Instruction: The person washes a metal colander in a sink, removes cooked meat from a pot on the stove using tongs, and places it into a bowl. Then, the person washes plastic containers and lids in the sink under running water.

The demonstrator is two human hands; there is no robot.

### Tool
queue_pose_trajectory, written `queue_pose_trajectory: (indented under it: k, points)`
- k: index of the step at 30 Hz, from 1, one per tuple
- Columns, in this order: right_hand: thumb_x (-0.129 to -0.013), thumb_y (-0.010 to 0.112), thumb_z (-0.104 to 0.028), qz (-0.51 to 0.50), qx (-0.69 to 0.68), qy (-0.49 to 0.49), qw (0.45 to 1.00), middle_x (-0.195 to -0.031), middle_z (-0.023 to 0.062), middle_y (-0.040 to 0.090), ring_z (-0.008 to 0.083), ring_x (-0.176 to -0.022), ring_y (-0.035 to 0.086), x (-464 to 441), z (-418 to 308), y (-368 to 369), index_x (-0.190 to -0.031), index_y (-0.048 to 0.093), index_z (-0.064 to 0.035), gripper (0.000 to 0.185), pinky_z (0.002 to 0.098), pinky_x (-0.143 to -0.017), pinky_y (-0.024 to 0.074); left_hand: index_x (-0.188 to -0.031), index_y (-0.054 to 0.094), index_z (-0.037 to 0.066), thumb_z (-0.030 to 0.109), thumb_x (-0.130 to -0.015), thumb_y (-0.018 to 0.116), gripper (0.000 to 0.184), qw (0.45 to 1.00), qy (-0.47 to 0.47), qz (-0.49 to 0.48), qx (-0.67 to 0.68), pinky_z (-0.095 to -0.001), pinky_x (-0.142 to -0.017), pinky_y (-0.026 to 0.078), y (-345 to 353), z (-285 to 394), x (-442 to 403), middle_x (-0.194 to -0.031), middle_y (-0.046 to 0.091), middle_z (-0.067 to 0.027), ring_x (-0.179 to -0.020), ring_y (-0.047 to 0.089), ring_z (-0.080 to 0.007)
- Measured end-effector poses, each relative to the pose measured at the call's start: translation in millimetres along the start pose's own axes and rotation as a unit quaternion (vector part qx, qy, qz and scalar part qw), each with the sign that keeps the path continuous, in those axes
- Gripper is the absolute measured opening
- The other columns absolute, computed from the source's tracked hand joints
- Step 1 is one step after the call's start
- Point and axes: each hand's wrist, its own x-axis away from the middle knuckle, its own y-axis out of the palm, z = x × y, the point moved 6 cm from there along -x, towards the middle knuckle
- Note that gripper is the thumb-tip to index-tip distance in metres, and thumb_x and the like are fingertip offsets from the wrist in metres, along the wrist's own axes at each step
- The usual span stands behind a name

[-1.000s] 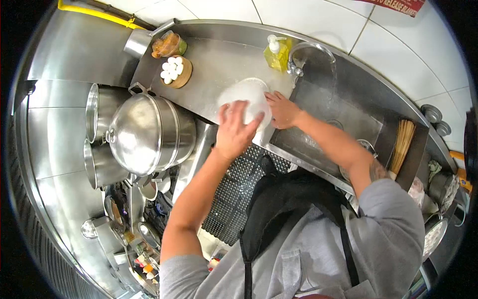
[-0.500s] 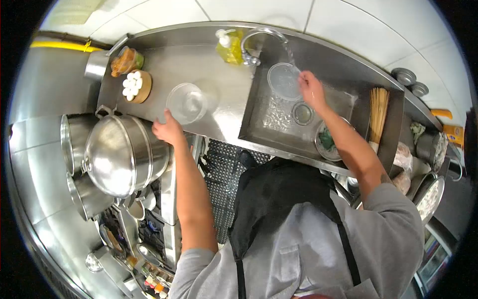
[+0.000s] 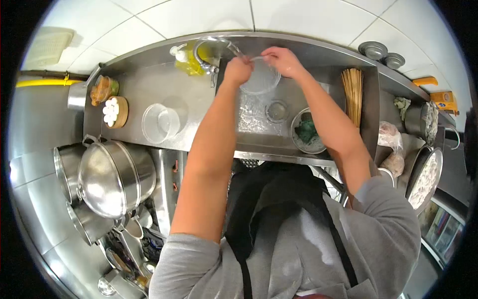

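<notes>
Under the running tap (image 3: 211, 47), my left hand (image 3: 239, 71) and my right hand (image 3: 285, 61) grip the far rim of a clear round plastic lid (image 3: 261, 82), one on each side. The lid hangs tilted over the sink (image 3: 321, 82), and water splashes onto the sink floor beneath it. A clear round plastic container (image 3: 160, 123) stands on the steel counter to the left of my left arm. Near my right forearm, a bowl (image 3: 296, 141) in the sink holds a green scouring pad (image 3: 306, 130).
Yellow dish soap (image 3: 190, 62) stands beside the tap. Wooden sticks (image 3: 352, 94) lean at the sink's right side. A round box of white items (image 3: 115, 112) and a tub of orange food (image 3: 103, 89) sit at the counter's left end, above a large steel steamer pot (image 3: 117, 177).
My left hand has left the clear container's side and crossed right to the lid. My right hand has shifted to the lid's far rim. The camera view has turned slightly right.
</notes>
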Motion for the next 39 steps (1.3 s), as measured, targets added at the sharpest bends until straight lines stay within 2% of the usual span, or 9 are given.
queue_pose_trajectory:
  k: [4, 10, 13, 16, 25, 29, 35, 38, 39]
  points:
    - [-0.094, 0.059, -0.022, 0.104, -0.391, 0.172, 0.898, -0.102, 0.0092, 0.067, 0.0203, -0.089, 0.065, 44, 70, -27, -0.113, 0.062, -0.0001, 0.029, 0.0336, -0.077, 0.0519, -0.11, 0.061, 0.009, 0.026, -0.091, 0.064, 0.025, 0.895, -0.148, -0.097, 0.41, -0.0308, -0.066, 0.045, -2, 13, 4, -0.086, 0.066, 0.001, -0.075, 0.059, -0.0112]
    - [-0.094, 0.06, -0.023, 0.074, -0.524, 0.189, 0.827, -0.101, 0.0067, 0.066, 0.0156, -0.083, 0.062, 82, 50, -19, -0.113, 0.059, -0.0022, 0.028, 0.032, -0.071, 0.0506, -0.113, 0.062, 0.008, 0.032, -0.094, 0.061, 0.031, 0.863, -0.138, -0.096, 0.476, -0.0327, -0.068, 0.047, 12, 8, -7, -0.087, 0.067, -0.0005, -0.076, 0.061, -0.0106]
    - [-0.095, 0.058, -0.023, 0.067, -0.453, 0.172, 0.872, -0.093, 0.0059, 0.065, 0.0147, -0.075, 0.062, 80, 40, -11, -0.109, 0.06, -0.0033, 0.024, 0.0306, -0.067, 0.0505, -0.107, 0.064, 0.004, 0.03, -0.096, 0.059, 0.029, 0.903, -0.133, -0.043, 0.406, -0.0272, -0.068, 0.049, 2, 11, -2, -0.086, 0.066, -0.0039, -0.078, 0.063, -0.0145]
    - [-0.097, 0.057, -0.023, 0.057, -0.385, 0.141, 0.91, -0.086, 0.0051, 0.064, 0.014, -0.068, 0.061, 74, 34, -1, -0.106, 0.06, -0.0042, 0.021, 0.0289, -0.063, 0.0501, -0.096, 0.067, 0.0, 0.032, -0.095, 0.059, 0.033, 0.993, -0.057, 0.097, -0.033, -0.0274, -0.064, 0.048, -28, 27, 5, -0.079, 0.066, -0.0062, -0.072, 0.062, -0.0143]
    - [-0.09, 0.063, -0.02, 0.076, 0.023, 0.157, 0.984, -0.089, 0.0076, 0.068, 0.0184, -0.074, 0.064, 53, 72, 18, -0.103, 0.065, -0.0032, 0.021, 0.0327, -0.07, 0.0514, -0.094, 0.067, -0.002, 0.029, -0.09, 0.059, 0.033, 0.977, -0.149, -0.053, 0.145, -0.0464, -0.071, 0.051, -30, -10, 13, -0.087, 0.066, -0.0281, -0.081, 0.066, -0.0439]
    - [-0.084, 0.064, -0.028, 0.165, 0.01, 0.073, 0.984, -0.098, 0.016, 0.07, 0.0305, -0.086, 0.068, 23, 12, 17, -0.099, 0.069, -0.005, 0.028, 0.0386, -0.079, 0.052, -0.093, 0.065, 0.001, 0.016, -0.085, 0.054, 0.021, 0.984, -0.077, 0.071, -0.147, -0.0459, -0.076, 0.054, -31, 10, 32, -0.095, 0.069, -0.0216, -0.089, 0.068, -0.038]
    - [-0.089, 0.062, -0.041, -0.084, 0.112, 0.131, 0.981, -0.097, 0.0182, 0.07, 0.0337, -0.086, 0.068, -36, -25, 77, -0.099, 0.068, -0.001, 0.041, 0.0399, -0.079, 0.0522, -0.099, 0.059, 0.01, 0.012, -0.086, 0.053, 0.015, 0.964, -0.065, 0.048, -0.252, -0.0476, -0.08, 0.051, 20, -16, 130, -0.095, 0.06, -0.0118, -0.088, 0.065, -0.0336]
    - [-0.093, 0.058, -0.04, -0.143, 0.139, 0.176, 0.964, -0.088, 0.0167, 0.069, 0.0325, -0.071, 0.065, -42, 37, 159, -0.091, 0.065, 0.0011, 0.042, 0.04, -0.07, 0.0529, -0.092, 0.06, 0.012, 0.013, -0.079, 0.056, 0.013, 0.936, 0.142, 0.11, -0.303, -0.0456, -0.089, 0.041, 14, -6, 196, -0.088, 0.056, -0.0063, -0.089, 0.059, -0.0254]
    - [-0.094, 0.057, -0.038, -0.178, -0.074, 0.21, 0.958, -0.085, 0.0154, 0.067, 0.0304, -0.071, 0.063, -40, 31, 181, -0.089, 0.064, 0.0002, 0.039, 0.0389, -0.069, 0.0523, -0.091, 0.06, 0.014, 0.014, -0.077, 0.057, 0.014, 0.928, 0.163, 0.118, -0.313, -0.0441, -0.092, 0.038, 7, 0, 213, -0.087, 0.055, -0.0046, -0.092, 0.057, -0.0223]
